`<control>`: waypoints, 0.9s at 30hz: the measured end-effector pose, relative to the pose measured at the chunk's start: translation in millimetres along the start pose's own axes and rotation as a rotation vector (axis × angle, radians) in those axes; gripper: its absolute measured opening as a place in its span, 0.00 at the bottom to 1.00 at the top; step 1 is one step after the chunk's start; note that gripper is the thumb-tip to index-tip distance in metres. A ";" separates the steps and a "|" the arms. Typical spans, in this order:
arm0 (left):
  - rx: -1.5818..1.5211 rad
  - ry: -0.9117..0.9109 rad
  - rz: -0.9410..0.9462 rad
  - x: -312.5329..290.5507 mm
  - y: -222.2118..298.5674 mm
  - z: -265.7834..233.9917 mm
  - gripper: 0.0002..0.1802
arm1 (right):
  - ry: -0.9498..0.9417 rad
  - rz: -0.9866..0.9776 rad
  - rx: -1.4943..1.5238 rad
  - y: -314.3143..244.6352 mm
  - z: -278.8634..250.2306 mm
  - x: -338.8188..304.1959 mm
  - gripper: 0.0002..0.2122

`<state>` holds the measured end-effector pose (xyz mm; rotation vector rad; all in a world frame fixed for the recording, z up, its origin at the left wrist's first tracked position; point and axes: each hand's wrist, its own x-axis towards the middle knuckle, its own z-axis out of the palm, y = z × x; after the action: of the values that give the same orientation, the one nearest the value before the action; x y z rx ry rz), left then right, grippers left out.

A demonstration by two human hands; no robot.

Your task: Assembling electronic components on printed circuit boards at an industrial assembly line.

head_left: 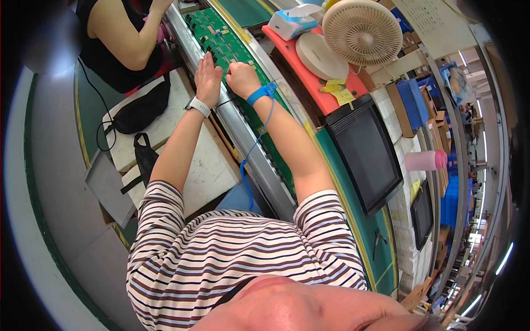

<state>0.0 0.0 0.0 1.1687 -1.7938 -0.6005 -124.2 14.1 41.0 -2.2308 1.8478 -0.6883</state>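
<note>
A long green circuit board (217, 39) with many small parts lies along a grey metal rail (258, 168). My left hand (208, 83) is at the board's left edge by the rail, its fingers stretched out and holding nothing visible. Close beside it, my right hand (242, 80) is over the board with its fingers curled in. What the curled fingers hold, if anything, is hidden. A blue wrist strap (261, 94) with a coiled cord circles my right wrist, and a white-banded watch (197, 107) is on my left wrist.
At the far left sits another person (118, 41). Black bags (146, 107) lie on white foam (190, 165) left of the rail. To the right are a fan (362, 32), a red bin (326, 99), a dark monitor (364, 157) and a pink bottle (425, 160).
</note>
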 end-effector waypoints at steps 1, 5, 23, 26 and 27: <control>0.010 0.009 0.011 -0.7 0.4 -0.4 0.39 | 0.027 -0.014 -0.017 -0.7 2.3 0.0 0.07; 0.044 0.004 0.020 -1.8 3.2 0.0 0.37 | 0.044 -0.066 -0.098 -2.5 5.9 0.3 0.08; -0.019 -0.027 -0.047 4.2 -11.4 2.4 0.39 | 0.015 -0.014 -0.041 -20.4 4.9 -2.5 0.06; 0.016 -0.036 0.012 12.2 -3.4 10.9 0.38 | 0.068 0.004 -0.084 -2.4 13.5 2.8 0.08; 0.060 -0.034 0.025 12.5 -9.8 12.5 0.38 | 0.063 -0.005 -0.076 -4.7 12.2 3.7 0.08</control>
<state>-8.3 -16.4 -8.5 1.1808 -1.8637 -0.5590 -114.1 9.6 33.1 -2.2858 1.9301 -0.7088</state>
